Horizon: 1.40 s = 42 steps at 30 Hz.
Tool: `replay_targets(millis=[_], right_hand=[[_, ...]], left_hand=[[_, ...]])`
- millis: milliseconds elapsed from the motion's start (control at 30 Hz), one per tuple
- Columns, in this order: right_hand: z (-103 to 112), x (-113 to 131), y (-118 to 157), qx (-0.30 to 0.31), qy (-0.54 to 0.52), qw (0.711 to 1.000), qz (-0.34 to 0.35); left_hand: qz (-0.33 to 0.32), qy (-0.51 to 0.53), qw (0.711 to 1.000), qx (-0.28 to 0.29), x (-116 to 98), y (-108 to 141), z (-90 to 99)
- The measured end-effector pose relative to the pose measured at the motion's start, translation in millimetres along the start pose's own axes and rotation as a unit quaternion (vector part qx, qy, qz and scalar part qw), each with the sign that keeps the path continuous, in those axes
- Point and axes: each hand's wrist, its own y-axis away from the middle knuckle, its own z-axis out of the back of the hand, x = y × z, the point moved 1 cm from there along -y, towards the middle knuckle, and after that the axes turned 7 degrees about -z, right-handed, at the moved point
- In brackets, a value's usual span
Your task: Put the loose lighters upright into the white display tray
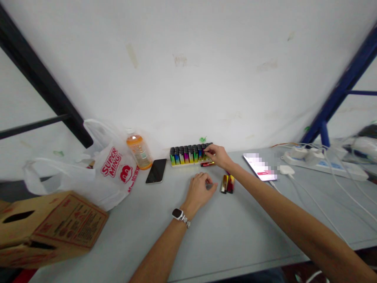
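Note:
Many lighters [185, 155] with black tops and bright multicoloured bodies stand upright in rows in a tray against the wall. My right hand [217, 154] is at the right end of these rows, its thumb and fingers pinched on a lighter there; the fingers hide most of it. A red lighter [207, 164] lies on the table in front of the tray, below that hand. My left hand [200, 189] rests on the table nearer to me, fingers bent, thumb apart, nothing seen in it. To its right, two lighters, one yellowish [224, 184] and one red [230, 184], lie side by side.
Left of the tray are a dark phone [156, 171], an orange drink bottle [139, 151], a white plastic bag [108, 184] and a cardboard box [59, 228]. On the right lie a lit phone [260, 168], a white charger [286, 170], cables and a power strip [330, 166].

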Motion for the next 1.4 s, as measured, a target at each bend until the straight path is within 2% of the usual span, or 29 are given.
replay_targets(millis=[100,233,333,433,533,800,967,1133,1233,1333,1400], right_hand=[[0,-1,-9,0.024,0.040,0.999,-0.005],[0,-1,-14,0.038,0.094,0.995,0.014],[-1,-2,-8,0.023,0.132,0.991,-0.001],[0,-2,6,0.033,0.154,0.987,-0.022],[5,-3,25,0.030,0.130,0.990,-0.033],[33,-10,77,-0.052,0.046,0.994,-0.080],[31,-8,84,-0.100,0.012,0.990,-0.100],[26,-2,84,-0.110,0.013,0.990,-0.086],[28,3,88,-0.111,0.011,0.990,-0.082],[29,9,91,-0.111,0.010,0.991,-0.072],[29,14,91,-0.106,0.009,0.992,-0.062]], left_hand=[[-0.012,-0.015,0.999,0.026,-4,2,-2.1],[-0.016,-0.030,0.999,0.033,-8,4,-6.0],[-0.007,-0.037,0.999,0.035,-11,4,-7.3],[0.001,-0.046,0.998,0.038,-13,4,-7.3],[0.008,-0.056,0.998,0.038,-14,3,-8.2],[-0.022,-0.086,0.995,0.035,-8,1,-13.7],[-0.037,-0.106,0.993,0.038,-7,-7,-13.8],[-0.037,-0.127,0.990,0.040,10,-9,-3.7],[-0.018,-0.074,0.997,0.007,22,-8,3.2],[0.023,0.069,0.997,-0.039,26,-9,5.1],[0.045,0.174,0.980,-0.088,24,-12,4.5]])
